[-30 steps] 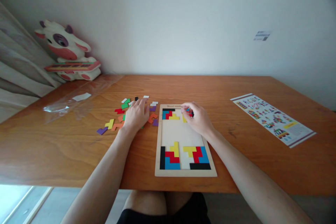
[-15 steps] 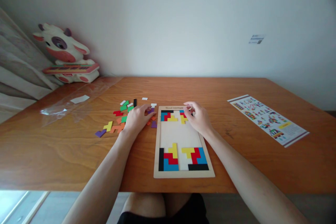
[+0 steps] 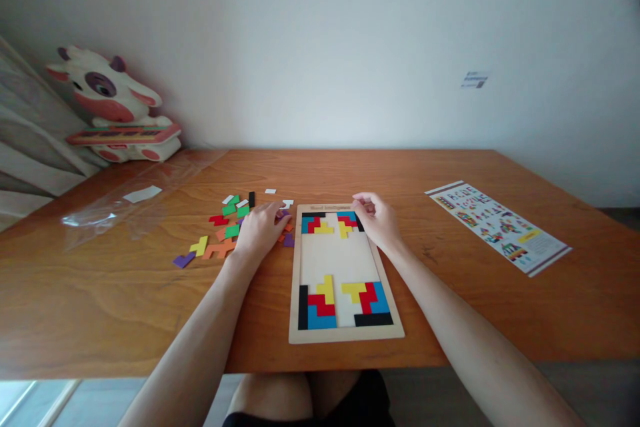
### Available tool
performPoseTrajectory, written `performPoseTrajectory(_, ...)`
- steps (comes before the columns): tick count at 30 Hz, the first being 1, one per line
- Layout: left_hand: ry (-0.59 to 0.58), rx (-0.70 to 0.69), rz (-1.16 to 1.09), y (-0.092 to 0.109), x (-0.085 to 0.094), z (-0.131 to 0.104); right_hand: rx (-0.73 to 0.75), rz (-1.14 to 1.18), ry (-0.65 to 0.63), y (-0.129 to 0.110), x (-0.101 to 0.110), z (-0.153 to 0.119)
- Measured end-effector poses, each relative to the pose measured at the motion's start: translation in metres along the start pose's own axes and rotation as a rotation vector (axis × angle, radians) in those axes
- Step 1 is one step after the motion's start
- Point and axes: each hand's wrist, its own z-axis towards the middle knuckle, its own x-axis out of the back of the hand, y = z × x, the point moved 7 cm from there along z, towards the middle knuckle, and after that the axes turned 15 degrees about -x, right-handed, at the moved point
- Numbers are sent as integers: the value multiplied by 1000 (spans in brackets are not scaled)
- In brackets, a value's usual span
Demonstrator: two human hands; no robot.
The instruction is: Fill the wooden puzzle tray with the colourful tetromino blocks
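A wooden puzzle board [image 3: 337, 257] lies in front of me with coloured blocks set in its corners. My right hand [image 3: 377, 219] is at the board's upper right edge, fingers loosely bent, no piece visible in them. Just below its thumb a black bar block [image 3: 359, 223] lies against the frame, beside red, blue and yellow blocks. My left hand [image 3: 261, 230] rests over the loose blocks left of the board, its fingers curled. A purple block [image 3: 289, 240] shows near its thumb; what its fingers hold, if anything, is hidden.
Loose green [image 3: 232, 231], orange, red, white and yellow blocks lie around my left hand. A printed pattern sheet [image 3: 497, 227] is on the right. Clear plastic wrapping [image 3: 115, 203] and a cow-shaped toy keyboard [image 3: 117, 107] stand at the far left of the wooden table [image 3: 410, 173].
My right hand has shifted slightly off the board's upper right corner, uncovering the black bar and red block there. My left hand stays over the loose blocks. The view has turned slightly.
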Motion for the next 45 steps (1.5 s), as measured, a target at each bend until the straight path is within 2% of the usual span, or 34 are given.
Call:
performPoseTrajectory(2, 26, -58, -6, 6, 4, 2, 51, -38, -19, -6, 2, 0)
performPoseTrajectory(4, 43, -148, -65, 17, 6, 5, 188, -133, -101, -19, -2, -6)
performPoseTrajectory(7, 8, -312, -203, 40, 4, 6, 393, -308, -244, -38, -16, -23)
performPoseTrajectory(10, -34, -446, -287, 59, 0, 5, 455, -369, -317, -43, -28, -33)
performPoseTrajectory(13, -59, -500, -291, 66, -4, 4, 459, -397, -361, -42, -35, -38)
performPoseTrajectory(26, -45, -418, -265, 60, -4, 4, 426, -415, -323, -39, -40, -39)
performPoseTrajectory(36, -15, -284, -298, 51, -1, 4, 384, -439, -277, -41, -43, -40)
performPoseTrajectory(45, 65, -195, -325, 38, -4, 5, 347, -402, -298, -40, -44, -40)
